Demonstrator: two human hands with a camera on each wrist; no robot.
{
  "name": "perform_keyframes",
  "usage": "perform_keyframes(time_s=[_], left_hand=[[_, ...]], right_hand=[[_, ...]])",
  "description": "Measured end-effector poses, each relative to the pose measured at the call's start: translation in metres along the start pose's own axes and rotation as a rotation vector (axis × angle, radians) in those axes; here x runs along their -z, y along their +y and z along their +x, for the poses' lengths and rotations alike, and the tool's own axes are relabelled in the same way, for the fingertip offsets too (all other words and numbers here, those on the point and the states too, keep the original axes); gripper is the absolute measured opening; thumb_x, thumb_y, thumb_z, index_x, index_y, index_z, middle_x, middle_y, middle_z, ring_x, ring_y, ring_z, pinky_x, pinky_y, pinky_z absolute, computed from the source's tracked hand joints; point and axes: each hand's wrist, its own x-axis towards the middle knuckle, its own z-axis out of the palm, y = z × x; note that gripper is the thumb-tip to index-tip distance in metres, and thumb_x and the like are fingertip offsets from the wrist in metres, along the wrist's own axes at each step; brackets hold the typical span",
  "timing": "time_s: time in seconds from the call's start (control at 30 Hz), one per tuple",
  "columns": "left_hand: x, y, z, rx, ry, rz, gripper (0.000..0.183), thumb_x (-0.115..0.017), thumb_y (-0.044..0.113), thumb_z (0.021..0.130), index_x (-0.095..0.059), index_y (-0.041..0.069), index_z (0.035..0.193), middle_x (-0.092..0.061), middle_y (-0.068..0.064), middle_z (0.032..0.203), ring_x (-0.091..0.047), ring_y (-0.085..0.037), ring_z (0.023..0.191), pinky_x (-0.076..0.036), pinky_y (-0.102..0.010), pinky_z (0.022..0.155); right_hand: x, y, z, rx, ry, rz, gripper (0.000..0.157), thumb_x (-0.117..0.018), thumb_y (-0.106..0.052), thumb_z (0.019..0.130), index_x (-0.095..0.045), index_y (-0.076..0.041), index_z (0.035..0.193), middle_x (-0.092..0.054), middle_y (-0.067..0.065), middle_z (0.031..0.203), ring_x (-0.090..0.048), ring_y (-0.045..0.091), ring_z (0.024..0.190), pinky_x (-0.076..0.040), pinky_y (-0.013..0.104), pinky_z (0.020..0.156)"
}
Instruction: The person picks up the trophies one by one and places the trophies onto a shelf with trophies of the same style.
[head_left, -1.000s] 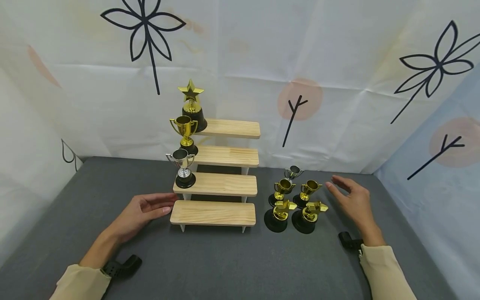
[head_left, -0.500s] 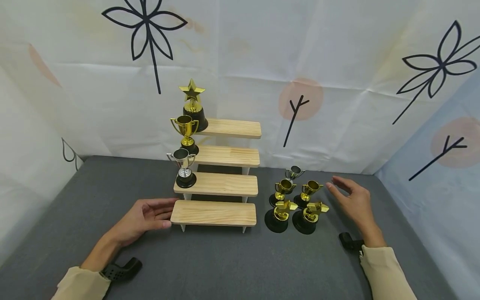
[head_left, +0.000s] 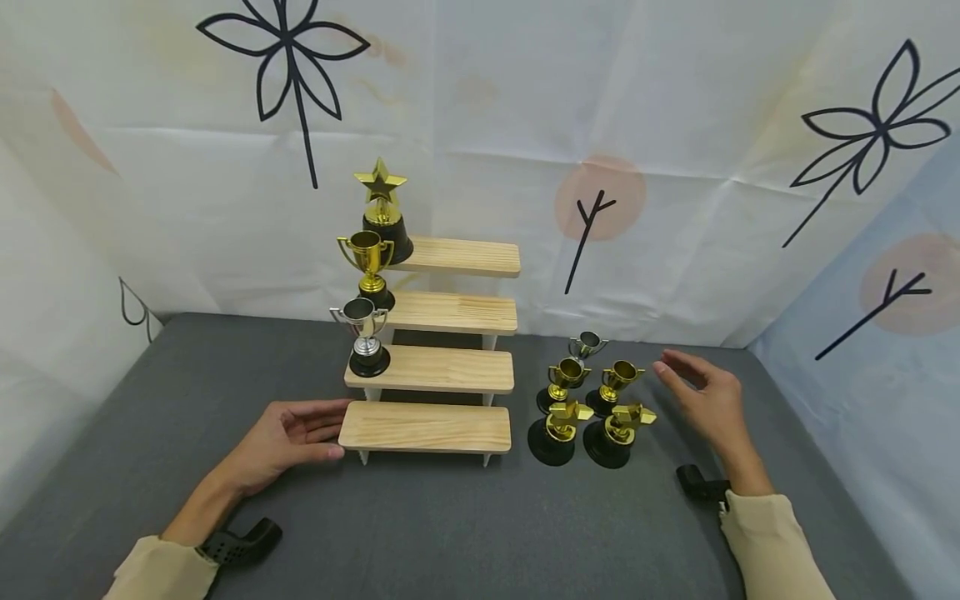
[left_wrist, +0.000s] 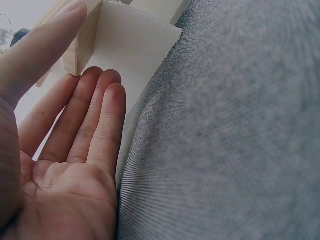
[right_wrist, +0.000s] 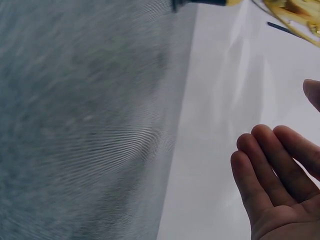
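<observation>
A stepped wooden stand (head_left: 424, 427) with pale boards and white supports stands mid-table. My left hand (head_left: 279, 445) is at the left end of its lowest board, fingers extended and fingertips right at the edge; the left wrist view shows the straight fingers (left_wrist: 106, 130) beside a white support (left_wrist: 135, 42). On the stand's left side are a gold star trophy (head_left: 382, 212), a gold cup trophy (head_left: 368, 265) and a silver cup trophy (head_left: 365, 333). My right hand (head_left: 705, 402), holding nothing, hovers with relaxed fingers just right of a group of small trophies (head_left: 611, 437).
That group has two gold star trophies in front, two gold cups (head_left: 567, 375) behind them and a silver cup (head_left: 587, 344) at the back. A patterned white cloth (head_left: 487, 108) rises behind the grey table (head_left: 480, 533). Each wrist wears a black strap device (head_left: 240, 543).
My left thumb has drawn back and lowered toward the corner of the lowest board. The right hand and the trophies stay in place.
</observation>
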Motion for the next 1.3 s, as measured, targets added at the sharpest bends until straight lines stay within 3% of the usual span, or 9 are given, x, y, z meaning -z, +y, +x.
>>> perform_keyframes(time_s=[0.13, 0.2, 0.3, 0.53, 0.73, 0.97, 1.1, 1.3], left_hand=[[0.001, -0.002, 0.000, -0.011, -0.005, -0.001, 0.063, -0.070, -0.017, 0.086, -0.039, -0.025, 0.140, -0.061, -0.003, 0.138, -0.062, -0.016, 0.123, -0.054, -0.033, 0.101], [0.001, -0.003, 0.000, -0.017, -0.010, -0.006, 0.062, -0.070, -0.017, 0.086, -0.039, -0.025, 0.140, -0.062, -0.001, 0.137, -0.062, -0.016, 0.123, -0.054, -0.034, 0.100], [0.002, -0.005, 0.000, -0.020, -0.014, -0.008, 0.062, -0.070, -0.017, 0.086, -0.039, -0.025, 0.140, -0.062, 0.001, 0.137, -0.062, -0.016, 0.123, -0.054, -0.034, 0.100], [0.004, -0.007, -0.001, 0.003, -0.007, -0.001, 0.064, -0.072, -0.015, 0.085, -0.041, -0.022, 0.141, -0.062, 0.005, 0.136, -0.061, -0.015, 0.124, -0.054, -0.036, 0.100], [0.003, -0.007, -0.001, 0.013, 0.003, 0.018, 0.065, -0.073, -0.013, 0.085, -0.041, -0.022, 0.141, -0.063, 0.006, 0.136, -0.062, -0.014, 0.123, -0.055, -0.035, 0.099], [0.002, -0.006, 0.000, 0.012, 0.009, 0.020, 0.065, -0.073, -0.013, 0.085, -0.041, -0.023, 0.140, -0.062, 0.000, 0.137, -0.062, -0.015, 0.123, -0.055, -0.035, 0.100], [0.002, -0.005, -0.001, 0.001, 0.007, 0.017, 0.063, -0.073, -0.014, 0.085, -0.041, -0.024, 0.139, -0.061, -0.006, 0.138, -0.062, -0.016, 0.123, -0.054, -0.034, 0.100], [0.000, -0.004, 0.000, 0.000, 0.010, 0.010, 0.063, -0.073, -0.015, 0.085, -0.042, -0.024, 0.139, -0.062, -0.005, 0.137, -0.062, -0.016, 0.123, -0.055, -0.034, 0.100]], right_hand=[[0.007, -0.005, -0.001, -0.017, -0.008, 0.093, 0.042, -0.070, -0.027, 0.099, -0.067, 0.001, 0.130, -0.071, 0.008, 0.120, -0.062, -0.004, 0.101, -0.056, 0.017, 0.083], [0.011, -0.008, -0.001, -0.025, -0.021, 0.157, 0.041, -0.070, -0.026, 0.099, -0.067, 0.002, 0.129, -0.072, -0.003, 0.117, -0.061, -0.009, 0.099, -0.051, 0.007, 0.076], [0.018, -0.013, 0.000, -0.021, -0.048, 0.245, 0.038, -0.067, -0.024, 0.101, -0.068, 0.002, 0.129, -0.072, -0.014, 0.112, -0.065, -0.004, 0.100, -0.053, 0.008, 0.079], [0.027, -0.027, 0.000, -0.035, -0.092, 0.537, 0.031, -0.068, -0.009, 0.099, -0.068, 0.006, 0.126, -0.076, -0.004, 0.109, -0.070, 0.007, 0.102, -0.052, 0.010, 0.092], [0.032, -0.035, -0.004, 0.023, -0.157, 0.674, 0.030, -0.064, 0.002, 0.099, -0.063, 0.015, 0.126, -0.075, 0.001, 0.112, -0.070, 0.012, 0.105, -0.051, 0.014, 0.099], [0.032, -0.037, -0.010, 0.143, -0.277, 0.768, 0.033, -0.059, 0.014, 0.096, -0.058, 0.019, 0.128, -0.074, 0.003, 0.118, -0.069, 0.014, 0.111, -0.055, 0.020, 0.096], [0.027, -0.031, -0.016, 0.160, -0.331, 0.784, 0.038, -0.060, 0.021, 0.091, -0.057, 0.020, 0.129, -0.072, 0.005, 0.121, -0.068, 0.015, 0.113, -0.057, 0.022, 0.094], [0.021, -0.021, -0.024, 0.152, -0.414, 0.832, 0.045, -0.062, 0.024, 0.087, -0.055, 0.019, 0.131, -0.071, 0.008, 0.125, -0.067, 0.020, 0.117, -0.059, 0.027, 0.092]])
